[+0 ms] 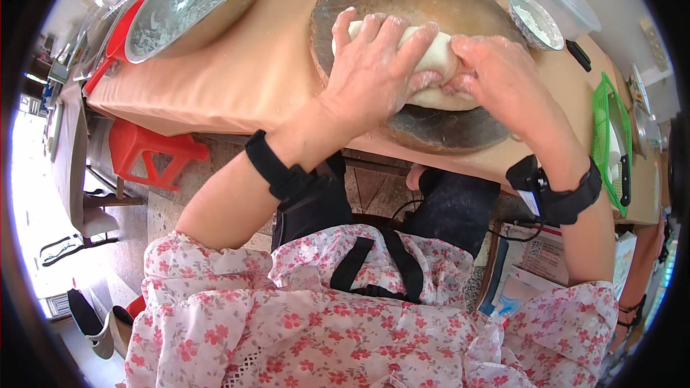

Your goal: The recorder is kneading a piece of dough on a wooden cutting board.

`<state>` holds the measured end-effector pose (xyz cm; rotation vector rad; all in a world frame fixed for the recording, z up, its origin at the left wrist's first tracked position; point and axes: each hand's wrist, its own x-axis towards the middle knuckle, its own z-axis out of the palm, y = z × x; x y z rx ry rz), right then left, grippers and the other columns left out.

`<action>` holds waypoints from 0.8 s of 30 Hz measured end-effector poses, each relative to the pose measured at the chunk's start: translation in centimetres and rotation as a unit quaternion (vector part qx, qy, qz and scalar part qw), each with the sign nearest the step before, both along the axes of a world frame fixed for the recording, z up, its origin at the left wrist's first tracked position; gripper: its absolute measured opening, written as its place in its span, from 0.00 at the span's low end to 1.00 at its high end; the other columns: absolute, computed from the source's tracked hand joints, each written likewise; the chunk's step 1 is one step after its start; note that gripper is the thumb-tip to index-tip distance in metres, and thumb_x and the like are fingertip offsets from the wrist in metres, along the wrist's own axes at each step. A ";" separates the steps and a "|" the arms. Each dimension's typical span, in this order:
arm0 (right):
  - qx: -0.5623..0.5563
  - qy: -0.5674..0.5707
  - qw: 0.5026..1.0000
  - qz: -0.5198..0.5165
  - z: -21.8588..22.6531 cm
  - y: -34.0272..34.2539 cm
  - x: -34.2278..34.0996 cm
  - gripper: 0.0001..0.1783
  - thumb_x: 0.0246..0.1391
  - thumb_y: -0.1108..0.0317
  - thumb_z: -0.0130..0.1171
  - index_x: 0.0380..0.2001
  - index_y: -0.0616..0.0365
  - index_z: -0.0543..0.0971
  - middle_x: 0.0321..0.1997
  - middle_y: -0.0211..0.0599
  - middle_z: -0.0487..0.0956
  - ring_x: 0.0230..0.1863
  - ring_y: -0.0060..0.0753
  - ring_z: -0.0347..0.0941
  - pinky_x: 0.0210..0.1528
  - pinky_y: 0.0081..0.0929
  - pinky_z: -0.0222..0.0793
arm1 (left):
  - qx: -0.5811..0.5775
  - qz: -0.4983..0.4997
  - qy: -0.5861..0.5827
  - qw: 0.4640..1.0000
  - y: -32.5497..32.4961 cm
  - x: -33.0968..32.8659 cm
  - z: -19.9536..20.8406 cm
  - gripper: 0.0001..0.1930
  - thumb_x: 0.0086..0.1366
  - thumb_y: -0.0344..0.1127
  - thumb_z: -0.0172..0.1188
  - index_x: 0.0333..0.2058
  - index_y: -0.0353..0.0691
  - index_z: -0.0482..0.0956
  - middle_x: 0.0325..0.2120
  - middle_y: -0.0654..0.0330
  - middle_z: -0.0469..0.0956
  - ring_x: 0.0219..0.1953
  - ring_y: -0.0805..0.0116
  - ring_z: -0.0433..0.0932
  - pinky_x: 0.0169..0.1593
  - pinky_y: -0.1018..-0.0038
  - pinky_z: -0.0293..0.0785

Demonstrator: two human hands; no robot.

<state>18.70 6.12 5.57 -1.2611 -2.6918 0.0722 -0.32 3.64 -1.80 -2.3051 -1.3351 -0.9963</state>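
A pale lump of dough (433,59) lies on a round dark wooden board (420,0) on the tan table (244,72). My left hand (374,65) presses down over the dough's left part, fingers curled across its top. On the dough's right end my right hand (496,75) grips with fingers tucked under. Both hands are dusted with flour. Each wrist wears a black strap; the right one carries a small device.
A large metal bowl (190,3) sits at the table's far left, beside a red scoop (115,39). A small metal dish of flour (535,21) and a clear plastic tub (564,0) stand to the right. A green basket (607,140) lies further right; a red stool (147,154) stands below.
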 end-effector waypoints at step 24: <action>-0.373 0.365 0.812 -0.262 -3.9 -4.1 3.0 0.26 0.61 0.51 0.56 0.46 0.68 0.75 0.34 0.42 0.79 0.27 0.26 0.78 0.23 0.21 0.73 | -0.361 0.021 -0.024 0.932 2.0 -2.1 4.9 0.40 0.60 0.64 0.56 0.60 0.38 0.65 0.49 0.41 0.75 0.54 0.43 0.73 0.58 0.61 0.68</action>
